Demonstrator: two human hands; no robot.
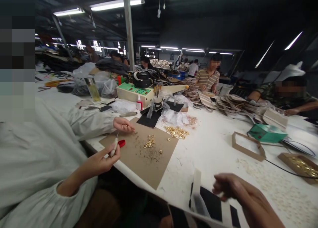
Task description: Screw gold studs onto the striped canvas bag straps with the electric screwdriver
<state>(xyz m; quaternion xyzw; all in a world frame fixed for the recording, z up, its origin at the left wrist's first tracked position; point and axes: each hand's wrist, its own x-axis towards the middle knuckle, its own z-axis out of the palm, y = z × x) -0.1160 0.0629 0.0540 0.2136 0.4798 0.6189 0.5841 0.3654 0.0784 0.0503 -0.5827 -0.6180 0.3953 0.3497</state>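
Note:
At the bottom edge, my left hand (166, 222) shows only in part, gripping a flat black piece with pale strips (211, 201). A translucent grey tab and an upright cream strip stand on that piece. My right hand (235, 190) hovers over its right side, fingers loosely curled with the thumb apart. I see nothing between those fingers. Just beyond lies the white table top (203, 145). On a brown board (139, 165) left of the piece are gold rings (149, 142) and dark scraps.
At left, a co-worker's hand (104, 158) holds a pale-handled tool; their other hand (123, 124) holds small pieces. A gold pile (177, 132), a cream machine (134, 93), a cardboard tray (248, 146), a green box (267, 133) and a box of gold parts (300, 166) stand around.

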